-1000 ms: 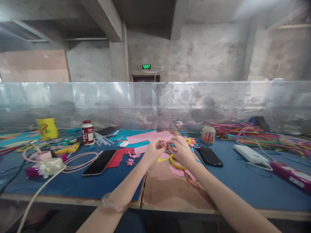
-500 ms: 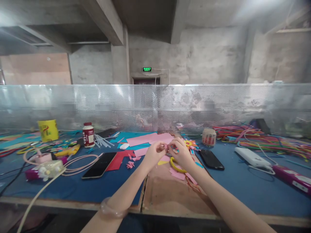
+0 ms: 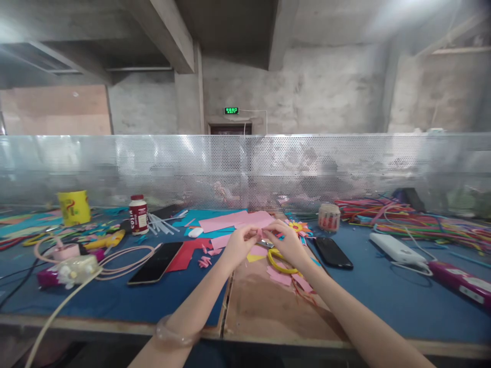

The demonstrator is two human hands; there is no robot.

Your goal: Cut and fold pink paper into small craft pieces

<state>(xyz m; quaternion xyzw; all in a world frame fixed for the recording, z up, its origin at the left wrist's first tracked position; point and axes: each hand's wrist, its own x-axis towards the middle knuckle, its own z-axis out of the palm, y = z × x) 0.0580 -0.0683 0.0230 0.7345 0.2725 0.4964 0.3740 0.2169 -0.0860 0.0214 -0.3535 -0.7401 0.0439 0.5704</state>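
My left hand [image 3: 241,246] and my right hand [image 3: 287,244] meet fingertip to fingertip above the wooden board. Between their pinched fingers is a small piece of pink paper [image 3: 259,233], mostly hidden. Below my right hand lies a yellow loop [image 3: 281,262], perhaps a scissors handle. Pink paper scraps [image 3: 279,276] are scattered beside it, and a yellow scrap [image 3: 254,258] lies under my hands. Small folded pink pieces [image 3: 204,261] rest to the left, near red paper [image 3: 185,256]. Behind my hands are pink paper strips [image 3: 220,222] on blue sheets.
A dark phone [image 3: 156,262] lies left and a black phone [image 3: 333,253] right. A bottle [image 3: 138,214], a yellow can [image 3: 74,208] and a jar [image 3: 329,217] stand farther back. Colourful pipe cleaners [image 3: 425,222], a white power bank [image 3: 398,248] and cables lie around. A perforated metal screen [image 3: 184,171] closes the back.
My fingers have shifted slightly around the pink paper, and my hands have moved a little left in view. The view itself has shifted slightly. Other things on the table stay put.
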